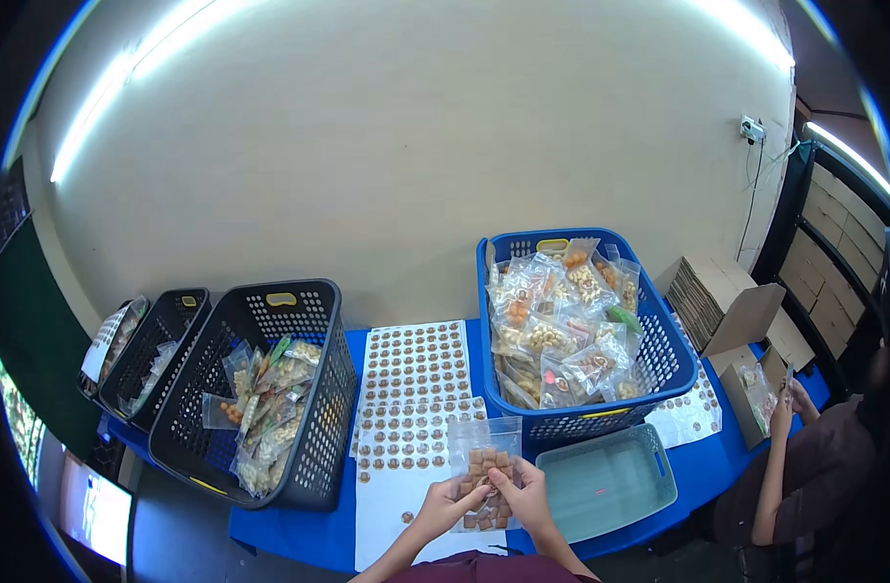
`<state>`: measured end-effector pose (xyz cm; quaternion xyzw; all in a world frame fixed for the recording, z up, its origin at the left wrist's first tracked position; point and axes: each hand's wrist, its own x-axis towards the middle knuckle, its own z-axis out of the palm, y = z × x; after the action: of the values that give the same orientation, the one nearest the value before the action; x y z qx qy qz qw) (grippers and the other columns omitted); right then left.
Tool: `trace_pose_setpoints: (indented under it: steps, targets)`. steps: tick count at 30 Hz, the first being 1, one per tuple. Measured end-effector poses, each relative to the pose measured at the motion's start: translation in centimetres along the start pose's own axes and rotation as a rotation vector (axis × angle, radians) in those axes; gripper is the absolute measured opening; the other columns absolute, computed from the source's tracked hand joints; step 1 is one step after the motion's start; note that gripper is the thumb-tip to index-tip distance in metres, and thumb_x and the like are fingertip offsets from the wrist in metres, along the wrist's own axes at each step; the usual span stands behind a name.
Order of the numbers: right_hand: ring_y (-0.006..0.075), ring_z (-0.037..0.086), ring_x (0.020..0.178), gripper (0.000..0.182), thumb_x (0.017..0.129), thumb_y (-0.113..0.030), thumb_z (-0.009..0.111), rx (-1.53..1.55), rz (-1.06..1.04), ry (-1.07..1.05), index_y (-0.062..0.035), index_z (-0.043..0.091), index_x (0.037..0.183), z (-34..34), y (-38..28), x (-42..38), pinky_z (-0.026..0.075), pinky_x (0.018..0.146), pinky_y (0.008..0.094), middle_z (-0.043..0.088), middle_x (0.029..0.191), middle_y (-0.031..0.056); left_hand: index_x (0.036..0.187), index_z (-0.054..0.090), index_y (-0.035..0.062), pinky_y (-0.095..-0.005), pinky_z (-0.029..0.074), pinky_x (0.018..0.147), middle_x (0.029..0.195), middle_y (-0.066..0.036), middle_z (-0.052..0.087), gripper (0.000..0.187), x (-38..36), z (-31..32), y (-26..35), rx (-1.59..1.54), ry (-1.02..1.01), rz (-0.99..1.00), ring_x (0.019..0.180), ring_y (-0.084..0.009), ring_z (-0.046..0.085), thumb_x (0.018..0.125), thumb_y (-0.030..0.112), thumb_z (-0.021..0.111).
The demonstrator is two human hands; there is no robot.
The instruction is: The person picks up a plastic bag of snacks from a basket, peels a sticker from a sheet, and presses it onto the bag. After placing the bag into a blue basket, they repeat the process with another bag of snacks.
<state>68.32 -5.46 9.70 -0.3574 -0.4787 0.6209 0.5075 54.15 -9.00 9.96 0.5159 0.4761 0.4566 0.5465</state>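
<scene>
A clear plastic pouch (486, 444) of brown, square snack pieces is held upright over the table's front edge. My left hand (449, 507) grips its left side, and my right hand (526, 496) grips its right side. Both thumbs press on the pouch's front and nearly meet in the middle; whatever lies under them is hard to make out. Beneath and behind the pouch lie white sheets of round brown stickers (416, 364). The nearer sheet has a bare lower part with a single sticker (406, 517) on it, left of my left hand.
A blue basket (600, 420) heaped with snack pouches stands behind my right hand, with a pale green tray (610, 486) before it. Black baskets (319, 437) with pouches stand left. At right, a co-worker's hands (783, 408) are at an open cardboard box (753, 394), near stacked cartons (698, 301).
</scene>
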Motion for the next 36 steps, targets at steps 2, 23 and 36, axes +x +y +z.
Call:
trace_pose_setpoints:
  steps: [2,23,36]
  targets:
    - [0.0075,0.055,0.074,0.02,0.08,-0.014,0.058,0.066,0.056,-0.04,0.0021,0.056,0.092,-0.3,0.6,0.5,0.044,0.063,0.0208,0.06,0.082,0.006,0.102,0.053,-0.0046,-0.0204,0.045,0.061,0.085,-0.007,0.06,0.027,-0.2,0.0,-0.8,-0.044,0.032,0.022,0.072,-0.0083,0.056,0.081,0.014,0.056]
    - [0.0089,0.055,0.078,0.026,0.079,-0.011,0.058,0.206,0.206,-0.078,0.0014,0.054,0.101,0.3,3.0,0.9,0.044,0.07,0.022,0.059,0.089,0.0052,0.101,0.054,-0.0039,-0.02,0.046,0.064,0.085,-0.006,0.06,0.026,-0.1,-0.7,-1.7,-0.175,0.145,-0.083,0.074,-0.0092,0.057,0.086,0.017,0.05]
    - [0.0117,0.056,0.08,0.026,0.08,-0.008,0.057,0.176,0.145,0.028,0.0045,0.052,0.101,-0.9,2.8,1.3,0.045,0.07,0.0232,0.059,0.092,0.009,0.106,0.052,-0.003,-0.0213,0.046,0.07,0.091,-0.008,0.06,0.029,1.7,0.2,-2.2,-0.195,0.015,-0.126,0.08,-0.0105,0.057,0.084,0.015,0.052]
